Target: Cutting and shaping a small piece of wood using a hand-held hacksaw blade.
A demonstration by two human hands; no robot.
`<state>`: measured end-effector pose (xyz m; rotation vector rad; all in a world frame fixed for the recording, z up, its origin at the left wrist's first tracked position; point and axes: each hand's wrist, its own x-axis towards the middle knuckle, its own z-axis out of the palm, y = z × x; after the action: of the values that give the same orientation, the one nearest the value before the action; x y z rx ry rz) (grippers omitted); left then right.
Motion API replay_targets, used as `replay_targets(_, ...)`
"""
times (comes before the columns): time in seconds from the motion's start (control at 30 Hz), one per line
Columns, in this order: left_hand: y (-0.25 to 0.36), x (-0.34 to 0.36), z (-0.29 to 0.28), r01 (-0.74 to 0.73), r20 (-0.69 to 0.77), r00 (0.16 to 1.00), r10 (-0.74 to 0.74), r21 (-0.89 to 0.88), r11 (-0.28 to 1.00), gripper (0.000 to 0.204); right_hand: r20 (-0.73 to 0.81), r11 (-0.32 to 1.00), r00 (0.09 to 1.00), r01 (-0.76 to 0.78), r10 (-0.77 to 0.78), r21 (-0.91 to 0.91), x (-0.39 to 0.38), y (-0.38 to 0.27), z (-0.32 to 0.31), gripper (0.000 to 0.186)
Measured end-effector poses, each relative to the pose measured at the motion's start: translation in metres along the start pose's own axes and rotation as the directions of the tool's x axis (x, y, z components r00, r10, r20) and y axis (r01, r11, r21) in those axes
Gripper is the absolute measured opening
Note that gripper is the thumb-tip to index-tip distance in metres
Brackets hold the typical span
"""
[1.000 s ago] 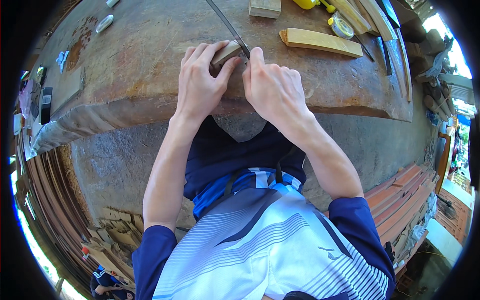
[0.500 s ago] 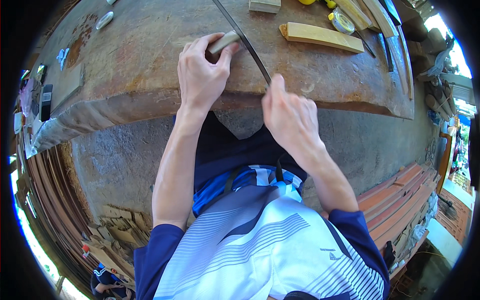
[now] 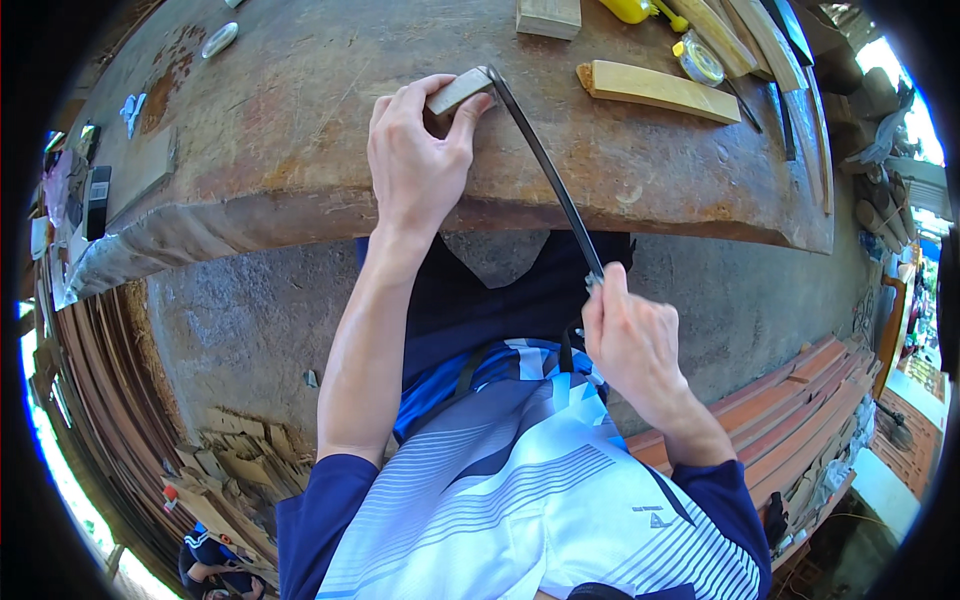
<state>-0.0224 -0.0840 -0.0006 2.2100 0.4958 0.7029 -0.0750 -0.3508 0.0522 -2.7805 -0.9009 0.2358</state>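
My left hand [image 3: 415, 150] pinches a small pale wooden block [image 3: 459, 91] between thumb and fingers, pressing it onto the thick wooden workbench [image 3: 310, 130]. My right hand [image 3: 635, 335] is wrapped round the handle of a hacksaw [image 3: 548, 165], which has a long, narrow dark frame curving at its far end. That far end lies against the block's right end, close to my left thumb. From there the saw slants back over the bench's front edge to my right hand. Its blade and most of the handle are hidden.
Right of the block lie a yellow wood piece [image 3: 660, 92], a tape measure [image 3: 698, 62] and several long strips [image 3: 770, 45]. Another wood block [image 3: 548, 18] sits farther back. Stacked reddish boards [image 3: 790, 410] are at the lower right; a person [image 3: 210, 562] is at the lower left.
My right hand has drawn the hacksaw back toward my body and to the right, past the bench edge. My left hand still holds the block.
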Motion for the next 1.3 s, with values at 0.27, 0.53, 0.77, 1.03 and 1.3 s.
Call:
replay_targets(0.27, 0.005, 0.005, -0.002, 0.087, 0.034, 0.996, -0.085, -0.071, 0.994, 0.039, -0.105, 0.992, 0.994, -0.019, 0.032, 0.128, -0.014, 0.028, -0.007, 0.008)
replay_targets(0.53, -0.003, 0.005, -0.005, -0.101, 0.153, 0.984, 0.089, 0.072, 0.992, 0.038, -0.21, 0.98, 0.974, 0.123, -0.089, 0.156, 0.14, -0.014, 0.012, 0.016)
replay_targets(0.77, 0.003, 0.005, -0.011, -0.13, 0.166, 0.98, 0.11, 0.113, 0.985, 0.032, -0.203, 0.978, 0.972, 0.148, -0.116, 0.147, 0.154, -0.024, 0.007, 0.02)
replay_targets(1.03, 0.001, 0.005, -0.009, -0.116, 0.148, 0.984, 0.102, 0.087, 0.989, 0.031, -0.172, 0.987, 0.98, 0.121, -0.101, 0.107, 0.156, -0.029, 0.002, 0.02)
replay_targets(1.3, 0.0, 0.008, -0.01, -0.118, 0.165, 0.981, 0.102, 0.089, 0.989, 0.031, -0.196, 0.989, 0.978, 0.094, -0.071, 0.11, 0.153, -0.03, 0.005, 0.019)
